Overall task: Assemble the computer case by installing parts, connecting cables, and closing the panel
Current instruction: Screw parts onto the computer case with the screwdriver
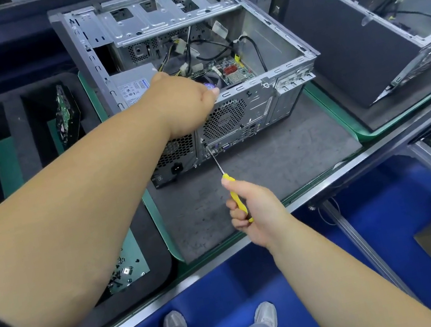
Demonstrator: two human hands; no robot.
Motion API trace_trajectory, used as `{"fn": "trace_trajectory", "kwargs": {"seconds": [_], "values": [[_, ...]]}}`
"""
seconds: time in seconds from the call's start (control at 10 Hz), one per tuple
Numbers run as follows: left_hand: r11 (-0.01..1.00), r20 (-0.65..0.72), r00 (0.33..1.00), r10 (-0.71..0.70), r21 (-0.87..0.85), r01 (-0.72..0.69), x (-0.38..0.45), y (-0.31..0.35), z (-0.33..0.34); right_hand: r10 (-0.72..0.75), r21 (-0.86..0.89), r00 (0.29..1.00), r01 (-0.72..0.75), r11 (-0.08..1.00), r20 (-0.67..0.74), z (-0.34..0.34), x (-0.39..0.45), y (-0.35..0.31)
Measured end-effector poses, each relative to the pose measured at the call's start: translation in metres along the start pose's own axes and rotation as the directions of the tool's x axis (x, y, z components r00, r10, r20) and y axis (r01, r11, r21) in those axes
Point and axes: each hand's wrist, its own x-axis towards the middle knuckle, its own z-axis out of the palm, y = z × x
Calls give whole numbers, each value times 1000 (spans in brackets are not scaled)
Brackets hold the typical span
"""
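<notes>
While the side stands open: computer case [260,48] lies on the grey mat [280,163], at 12 o'clock from the person
Left hand [183,100]: rests on the case's rear top edge; fingers curled over it; whether they grip anything, cannot tell
Right hand [254,208]: fingers wrapped round the yellow-handled screwdriver [236,197]; tip at the rear panel [232,120], toward 11 o'clock
Second case [373,20]: at 2 o'clock; apart
</notes>
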Motion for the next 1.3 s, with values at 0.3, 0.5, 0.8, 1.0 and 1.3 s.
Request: {"fn": "trace_trajectory", "kwargs": {"seconds": [0.3,0.5,0.8,1.0,1.3], "values": [[999,11,1000,14,37,-14,0,-1,0,-530,-836,832,166,523,-167,11,-1,10],[999,23,1000,12,45,-13,1,1,-1,284,374,904,-396,839,320,3,2,-10],[1000,-1,1000,7,13,-7,1,0,0,-628,-879,763,183,441,-156,-2,-10,5],[1000,5,1000,13,28,-14,1,1,0,-265,-283,951,214,935,-158,8,2,2],[1000,0,1000,28,3,-28,0,0,-1,87,152,994,-96,984,63,7,-2,-3]]}}
